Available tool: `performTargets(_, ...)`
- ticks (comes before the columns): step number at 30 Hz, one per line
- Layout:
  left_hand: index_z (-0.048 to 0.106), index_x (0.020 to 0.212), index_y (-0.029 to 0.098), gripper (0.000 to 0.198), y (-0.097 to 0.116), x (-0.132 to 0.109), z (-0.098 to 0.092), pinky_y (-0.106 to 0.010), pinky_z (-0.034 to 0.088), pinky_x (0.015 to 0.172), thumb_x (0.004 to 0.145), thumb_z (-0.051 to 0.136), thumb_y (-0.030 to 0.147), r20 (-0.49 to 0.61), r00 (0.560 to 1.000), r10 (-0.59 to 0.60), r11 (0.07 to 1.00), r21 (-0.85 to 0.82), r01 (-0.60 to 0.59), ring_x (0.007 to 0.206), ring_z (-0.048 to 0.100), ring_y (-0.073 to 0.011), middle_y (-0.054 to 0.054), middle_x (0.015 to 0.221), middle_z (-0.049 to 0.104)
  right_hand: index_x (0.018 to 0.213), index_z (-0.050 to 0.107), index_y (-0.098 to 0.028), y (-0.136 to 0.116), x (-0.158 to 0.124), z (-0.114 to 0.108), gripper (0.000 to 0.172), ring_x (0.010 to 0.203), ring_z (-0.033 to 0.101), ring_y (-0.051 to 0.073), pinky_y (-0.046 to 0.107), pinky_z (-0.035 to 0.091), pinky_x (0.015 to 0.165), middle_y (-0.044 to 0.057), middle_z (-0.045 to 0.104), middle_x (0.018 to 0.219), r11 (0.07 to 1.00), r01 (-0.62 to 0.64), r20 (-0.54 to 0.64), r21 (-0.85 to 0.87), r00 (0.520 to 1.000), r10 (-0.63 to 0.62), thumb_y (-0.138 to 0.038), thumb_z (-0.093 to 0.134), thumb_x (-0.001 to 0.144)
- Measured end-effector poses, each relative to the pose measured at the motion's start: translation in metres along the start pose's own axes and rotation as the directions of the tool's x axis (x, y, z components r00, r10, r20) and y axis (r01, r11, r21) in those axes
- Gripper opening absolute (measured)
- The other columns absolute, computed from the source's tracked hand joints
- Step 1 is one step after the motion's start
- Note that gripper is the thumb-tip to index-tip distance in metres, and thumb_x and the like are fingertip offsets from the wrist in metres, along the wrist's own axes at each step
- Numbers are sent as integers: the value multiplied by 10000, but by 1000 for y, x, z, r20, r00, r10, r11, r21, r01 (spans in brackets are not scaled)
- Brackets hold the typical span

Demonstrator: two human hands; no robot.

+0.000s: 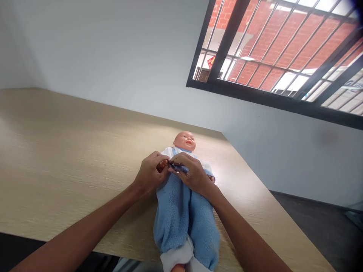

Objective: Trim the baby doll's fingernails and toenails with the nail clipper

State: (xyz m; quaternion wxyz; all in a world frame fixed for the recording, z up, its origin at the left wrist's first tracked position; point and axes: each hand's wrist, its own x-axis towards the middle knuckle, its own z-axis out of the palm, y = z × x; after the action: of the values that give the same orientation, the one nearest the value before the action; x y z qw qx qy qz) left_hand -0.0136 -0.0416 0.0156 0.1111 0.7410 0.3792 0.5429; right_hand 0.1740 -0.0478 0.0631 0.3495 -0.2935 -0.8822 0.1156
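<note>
The doll (178, 204), probably light and soft in its fleecy suit (202, 226), lay face-up, its small hand (162, 163), seemingly a good hold, pinched by the left hand (150, 170), while the right hand (195, 172) gripped a dark tool (176, 164) above the doll, the tabletop (93, 143) beneath it.

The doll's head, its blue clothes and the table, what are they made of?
The doll's head looks like plastic or vinyl: smooth, moulded, a bit shiny. The blue clothes seem to be fleece, matte and fuzzy with bumps. The table looks like pale wood with a soft shine; it has fine grain lines, but could be wood-look board.
</note>
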Motion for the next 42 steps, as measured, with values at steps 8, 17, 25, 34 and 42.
performTargets(8, 728, 908, 179, 121, -2, 0, 0, -242, 476, 608, 826, 645, 211, -4, 1000, -3, 1000, -10, 3, 651, 583, -128, -19, 794, 635, 970, 588, -228, -5, 9, -3, 43, 792, 574, 156, 328, 548, 725, 18, 610, 895, 1000, -13, 48, -25, 999, 14, -207, 600, 934)
performTargets(17, 679, 956, 190, 125, 0, 0, 1, -257, 502, 623, 848, 638, 238, -22, 1000, -12, 1000, 16, 12, 673, 601, -143, -31, 856, 668, 1051, 548, -235, -7, 7, 6, 155, 886, 664, 148, 309, 640, 793, 32, 651, 986, 994, -66, -101, 83, 992, 75, -274, 633, 928)
performTargets(25, 593, 916, 193, 78, -1, -6, 7, -234, 497, 583, 879, 610, 259, -66, 997, -43, 999, 17, 45, 636, 614, -125, -5, 816, 635, 1047, 585, -225, -2, 2, 7, 222, 833, 721, 144, 263, 649, 720, 30, 718, 958, 985, -88, -159, 149, 981, 111, -319, 714, 892)
performTargets(34, 611, 891, 188, 56, 1, -5, 5, -228, 480, 579, 840, 621, 207, -88, 996, -22, 1000, 2, 22, 610, 590, -107, 2, 817, 653, 1090, 617, -239, -2, 1, 6, 240, 854, 722, 148, 286, 663, 740, 25, 715, 1008, 993, -49, -130, 107, 990, 62, -315, 725, 889)
performTargets(42, 623, 883, 192, 75, -1, -4, 4, -253, 485, 614, 847, 637, 256, -89, 996, -15, 1000, -22, 13, 659, 590, -128, -22, 853, 674, 1135, 603, -258, 1, 0, 6, 189, 883, 715, 156, 306, 653, 781, 31, 703, 1055, 1000, -12, -72, -3, 997, 11, -259, 640, 949)
